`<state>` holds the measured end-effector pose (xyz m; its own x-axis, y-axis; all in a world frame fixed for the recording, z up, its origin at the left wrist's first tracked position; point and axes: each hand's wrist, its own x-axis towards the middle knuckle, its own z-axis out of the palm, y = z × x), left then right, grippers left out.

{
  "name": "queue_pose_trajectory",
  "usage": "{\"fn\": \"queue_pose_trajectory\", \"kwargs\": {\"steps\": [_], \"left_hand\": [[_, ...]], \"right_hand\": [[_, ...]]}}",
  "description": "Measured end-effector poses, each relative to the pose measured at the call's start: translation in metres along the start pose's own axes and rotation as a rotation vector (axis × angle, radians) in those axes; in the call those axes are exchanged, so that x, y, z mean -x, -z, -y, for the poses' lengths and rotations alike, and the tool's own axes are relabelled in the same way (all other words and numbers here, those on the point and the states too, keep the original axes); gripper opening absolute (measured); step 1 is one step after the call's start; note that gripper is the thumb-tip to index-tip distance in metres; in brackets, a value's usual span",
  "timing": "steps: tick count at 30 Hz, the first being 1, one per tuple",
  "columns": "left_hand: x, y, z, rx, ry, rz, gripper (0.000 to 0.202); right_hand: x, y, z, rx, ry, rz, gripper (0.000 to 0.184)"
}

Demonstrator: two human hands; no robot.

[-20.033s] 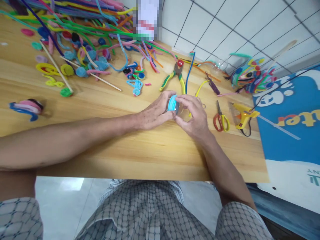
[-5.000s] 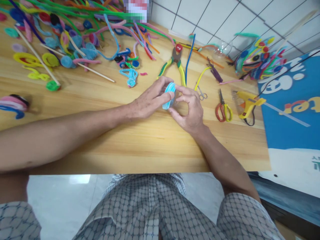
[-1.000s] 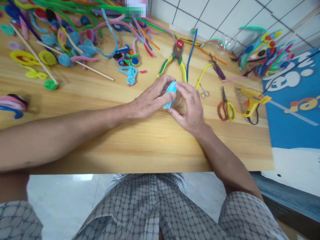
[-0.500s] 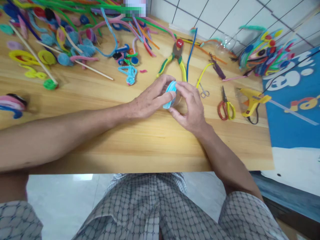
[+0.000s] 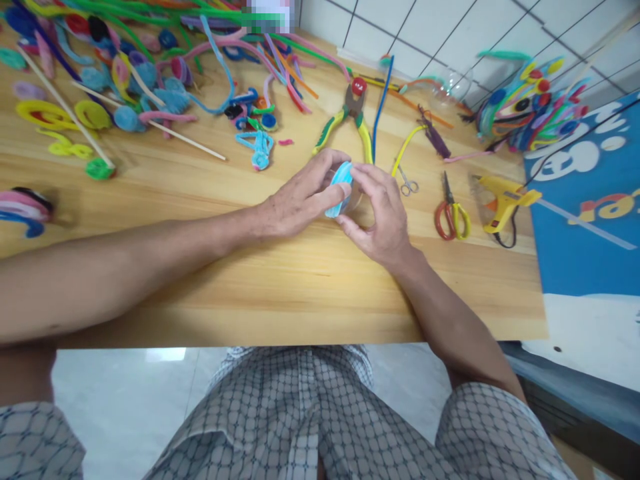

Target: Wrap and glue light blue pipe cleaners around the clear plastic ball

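Note:
Between both hands, above the wooden table (image 5: 300, 287), is a light blue pipe-cleaner coil (image 5: 342, 181), round and tilted on edge. My left hand (image 5: 307, 197) grips it from the left, with the thumb across its near face. My right hand (image 5: 383, 213) curves around the coil's other side, fingertips at its top edge and thumb at its lower edge. Part of the coil is hidden by the fingers. Just beyond the hands lie pliers (image 5: 356, 110) with green and yellow handles, spread apart.
Scissors (image 5: 451, 217), small scissors (image 5: 409, 183) and a yellow glue gun (image 5: 505, 203) lie to the right. A light blue pipe-cleaner figure (image 5: 259, 150) lies left of the pliers. Loose pipe cleaners, coils and thin sticks (image 5: 187, 140) spread over the back left. A tiled wall (image 5: 390, 27) stands behind.

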<state>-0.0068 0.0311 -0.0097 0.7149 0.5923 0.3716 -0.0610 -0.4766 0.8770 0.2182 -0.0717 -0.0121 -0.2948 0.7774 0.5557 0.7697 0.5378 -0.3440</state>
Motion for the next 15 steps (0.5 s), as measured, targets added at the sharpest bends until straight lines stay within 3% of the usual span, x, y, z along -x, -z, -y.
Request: {"fn": "queue_pose_trajectory", "kwargs": {"steps": [15], "left_hand": [[0.0011, -0.0009, 0.0012, 0.024, 0.006, 0.009, 0.055]], "right_hand": [[-0.0004, -0.0003, 0.0013, 0.017, 0.032, -0.026, 0.073]]}}
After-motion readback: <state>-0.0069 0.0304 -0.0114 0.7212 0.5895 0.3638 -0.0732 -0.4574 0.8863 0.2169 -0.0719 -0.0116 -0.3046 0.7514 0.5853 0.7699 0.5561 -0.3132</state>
